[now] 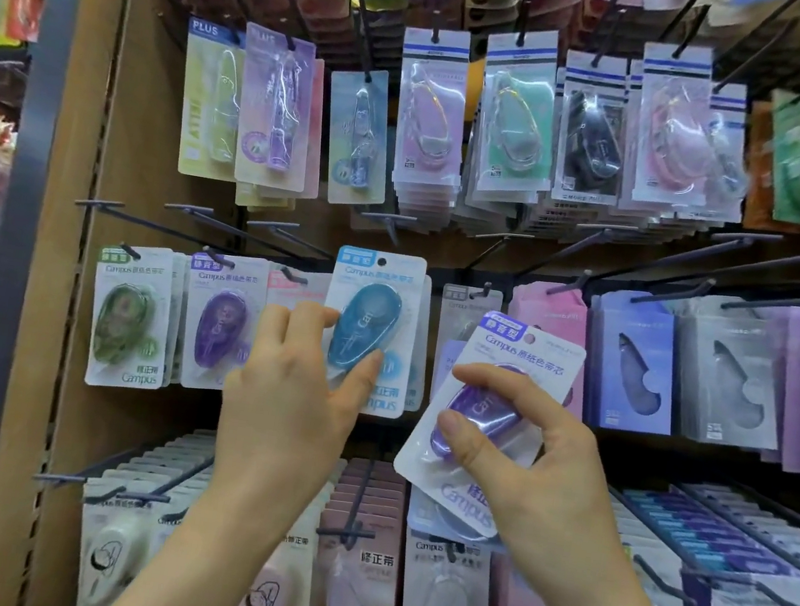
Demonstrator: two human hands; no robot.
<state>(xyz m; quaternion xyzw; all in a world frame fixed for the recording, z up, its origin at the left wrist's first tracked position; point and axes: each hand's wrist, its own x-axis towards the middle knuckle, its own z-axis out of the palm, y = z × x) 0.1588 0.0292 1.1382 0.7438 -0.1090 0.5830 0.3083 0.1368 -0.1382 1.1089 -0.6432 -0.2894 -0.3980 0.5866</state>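
Left grip (291,390) is pinching the blue pack (376,309) at its 1 o'clock; right grip (538,474) is clasping the tilted purple pack (524,357) at its 11 o'clock.

Soft, even shop light glints off the clear plastic blister packs (515,123) above the sharp blue oval correction-tape card (369,316); far from it, edges blur and bend.

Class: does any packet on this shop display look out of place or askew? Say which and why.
Two stand out. The purple packet in the right hand sits tilted, off any peg. The blue packet pinched by the left hand is upright, but its hanging hole is empty.
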